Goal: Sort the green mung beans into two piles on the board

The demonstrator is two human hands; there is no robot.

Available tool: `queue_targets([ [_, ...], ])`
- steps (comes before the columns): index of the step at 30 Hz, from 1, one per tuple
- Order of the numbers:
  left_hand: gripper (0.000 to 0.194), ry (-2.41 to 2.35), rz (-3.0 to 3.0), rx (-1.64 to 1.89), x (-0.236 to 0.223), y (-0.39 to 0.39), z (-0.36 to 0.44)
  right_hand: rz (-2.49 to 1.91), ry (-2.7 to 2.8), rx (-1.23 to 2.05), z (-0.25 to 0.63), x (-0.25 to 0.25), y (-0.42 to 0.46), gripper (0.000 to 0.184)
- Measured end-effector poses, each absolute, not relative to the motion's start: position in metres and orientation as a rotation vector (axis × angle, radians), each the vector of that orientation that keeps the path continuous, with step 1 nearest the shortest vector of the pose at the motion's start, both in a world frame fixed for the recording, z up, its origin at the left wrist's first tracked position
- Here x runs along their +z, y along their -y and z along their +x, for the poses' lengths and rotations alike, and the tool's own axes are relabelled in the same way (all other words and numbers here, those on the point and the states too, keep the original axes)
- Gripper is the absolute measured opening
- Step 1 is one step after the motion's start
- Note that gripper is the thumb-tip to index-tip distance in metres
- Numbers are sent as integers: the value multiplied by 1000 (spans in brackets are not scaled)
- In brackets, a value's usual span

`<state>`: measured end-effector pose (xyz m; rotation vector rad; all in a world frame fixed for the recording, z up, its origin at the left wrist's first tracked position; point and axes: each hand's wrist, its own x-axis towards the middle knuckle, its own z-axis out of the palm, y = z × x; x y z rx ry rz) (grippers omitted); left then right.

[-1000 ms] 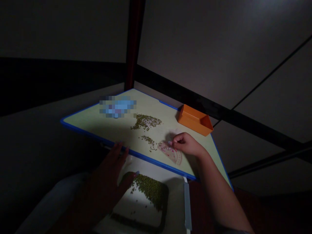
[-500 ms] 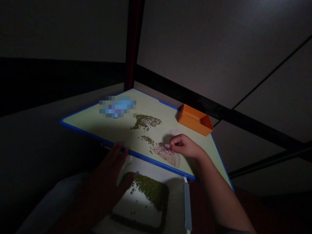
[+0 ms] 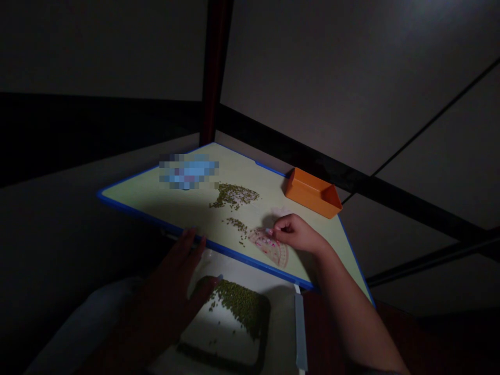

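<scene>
My right hand [image 3: 299, 233] rests on the pale blue-edged table [image 3: 156, 195], fingers pinched on the top of a clear pink protractor [image 3: 271, 247] that lies flat. Just left of the protractor is a small scatter of green beans [image 3: 237, 225], and a bigger pile of beans [image 3: 234, 195] lies further back. My left hand [image 3: 177, 276] holds a white tray [image 3: 222, 338] below the table's near edge, fingers spread along its rim and thumb inside. The tray holds a heap of green beans [image 3: 242, 304].
An orange plastic box [image 3: 312, 191] stands at the table's far right corner. A blurred blue patch [image 3: 188, 171] lies at the back left of the table. A dark post [image 3: 213, 73] rises behind the table. The room is dim.
My right hand has slid the protractor a little to the left, towards the small scatter of beans. The left hand and the tray have stayed put.
</scene>
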<state>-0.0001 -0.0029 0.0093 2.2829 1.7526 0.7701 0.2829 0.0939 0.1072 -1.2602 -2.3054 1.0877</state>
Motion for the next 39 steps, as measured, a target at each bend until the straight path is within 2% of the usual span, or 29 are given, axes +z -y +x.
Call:
queue_targets([
  [8, 75, -1755, 2291, 787, 11, 3, 1, -1297, 2319, 990, 284, 106, -96, 39],
  [25, 76, -1773, 2294, 723, 13, 5, 0, -1162, 2309, 1157, 280, 104, -95, 40],
  [39, 77, -1746, 2295, 745, 12, 3, 0, -1270, 2319, 1011, 276, 103, -97, 40],
])
